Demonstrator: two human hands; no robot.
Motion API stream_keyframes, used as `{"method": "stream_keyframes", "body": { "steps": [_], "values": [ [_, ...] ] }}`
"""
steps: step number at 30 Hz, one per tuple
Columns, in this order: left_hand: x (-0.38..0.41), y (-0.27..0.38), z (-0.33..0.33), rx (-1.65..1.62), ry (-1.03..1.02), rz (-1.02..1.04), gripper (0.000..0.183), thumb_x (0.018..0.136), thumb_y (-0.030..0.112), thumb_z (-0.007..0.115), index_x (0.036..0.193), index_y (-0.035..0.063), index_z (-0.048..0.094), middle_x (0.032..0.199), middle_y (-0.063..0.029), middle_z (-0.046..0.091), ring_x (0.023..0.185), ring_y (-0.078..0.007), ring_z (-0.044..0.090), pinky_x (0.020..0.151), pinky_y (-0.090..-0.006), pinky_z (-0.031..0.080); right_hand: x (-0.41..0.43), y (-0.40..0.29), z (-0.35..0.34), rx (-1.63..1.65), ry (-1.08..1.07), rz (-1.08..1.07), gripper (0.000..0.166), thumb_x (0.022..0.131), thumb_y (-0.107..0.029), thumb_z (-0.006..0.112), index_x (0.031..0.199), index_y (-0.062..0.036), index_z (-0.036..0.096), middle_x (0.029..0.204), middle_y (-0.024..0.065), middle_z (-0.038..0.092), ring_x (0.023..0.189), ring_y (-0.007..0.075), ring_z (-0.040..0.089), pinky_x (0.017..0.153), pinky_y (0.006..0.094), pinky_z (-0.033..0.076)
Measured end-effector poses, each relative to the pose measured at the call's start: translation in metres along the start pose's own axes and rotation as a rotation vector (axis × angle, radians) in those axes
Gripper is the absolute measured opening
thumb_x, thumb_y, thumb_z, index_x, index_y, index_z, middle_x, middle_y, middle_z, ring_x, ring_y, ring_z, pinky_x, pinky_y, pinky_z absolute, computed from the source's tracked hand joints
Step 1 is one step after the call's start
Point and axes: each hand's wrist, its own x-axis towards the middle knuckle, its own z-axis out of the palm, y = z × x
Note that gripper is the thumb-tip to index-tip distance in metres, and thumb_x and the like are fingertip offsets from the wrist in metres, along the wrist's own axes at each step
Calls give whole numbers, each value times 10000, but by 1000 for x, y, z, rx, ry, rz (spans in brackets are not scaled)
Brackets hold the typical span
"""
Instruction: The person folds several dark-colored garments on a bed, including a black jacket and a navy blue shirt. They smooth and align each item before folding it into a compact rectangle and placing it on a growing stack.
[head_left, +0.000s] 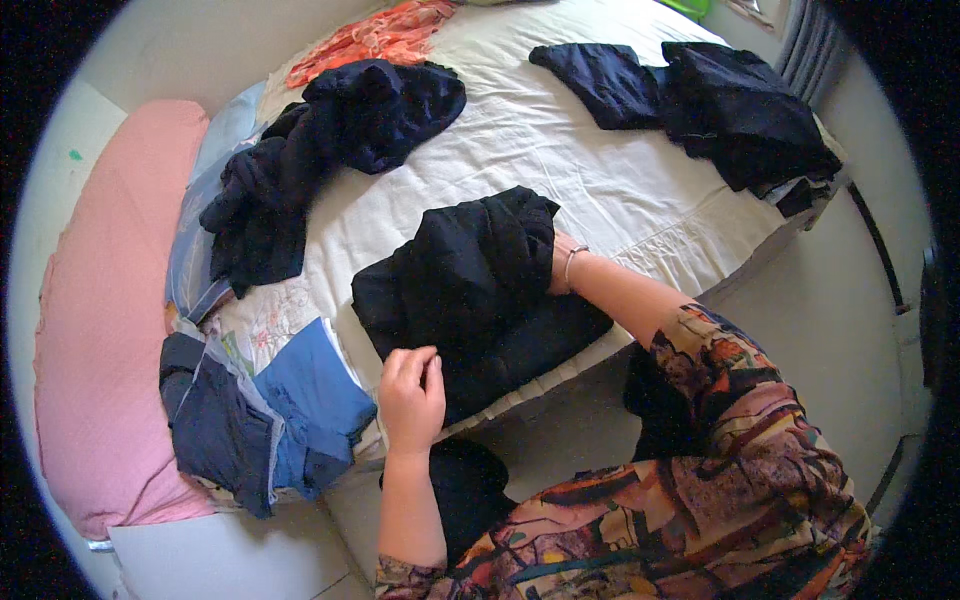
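Observation:
A black garment (480, 300), partly bunched and folded over itself, lies at the near edge of a bed with a white sheet (480, 165). My right hand (564, 261), with a bracelet at its wrist, is at the garment's right side, its fingers hidden behind or under the cloth, so its grip does not show. At the garment's lower left, my left hand (412, 386) has its fingers bent and close together, near or touching the cloth. Whether any cloth is pinched there cannot be told.
Dark clothes (337, 142) lie heaped at the back left, beside an orange cloth (367, 37). Folded dark garments (727, 112) lie at the back right. Blue fabric (311, 405) and dark grey fabric (225, 427) hang over the left bed edge, near a pink padded headboard (120, 322).

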Motion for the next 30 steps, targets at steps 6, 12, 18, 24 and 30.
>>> {"method": "stream_keyframes", "body": {
  "steps": [6,12,18,24,30],
  "values": [
    [45,-20,12,-130,104,-161,292,870,175,586,1071,-35,561,995,-188,597,911,-309,586,821,-364,468,-7,-42,-96,218,-225,504,268,763,-164,523,997,-82,624,993,150,627,952,314,592,848,411,461],
    [78,-52,52,0,167,-450,397,835,297,645,1040,-36,578,952,-182,631,893,-291,604,812,-366,462,30,-54,-111,705,356,600,296,807,-303,590,953,-48,629,941,172,642,926,315,622,818,424,488],
    [77,-38,38,-652,252,-384,158,836,135,654,803,21,550,744,22,507,687,-76,438,647,-232,394,44,-33,-71,365,-33,952,387,811,-388,584,1070,-105,628,1095,155,624,1046,322,579,895,411,464],
    [42,-37,-36,-1391,185,-334,55,877,43,568,924,62,549,906,-41,623,842,-145,593,788,-268,469,12,-39,-91,1073,551,652,244,861,-195,611,1016,-8,620,909,41,631,838,118,574,775,253,454],
    [-14,-58,-20,-1273,-59,-553,299,793,26,597,1084,51,532,952,-15,575,878,-108,537,811,-229,413,-60,-52,-84,1336,173,705,232,865,-181,610,1006,2,592,896,-10,571,850,79,523,786,233,430]
  ]
}}
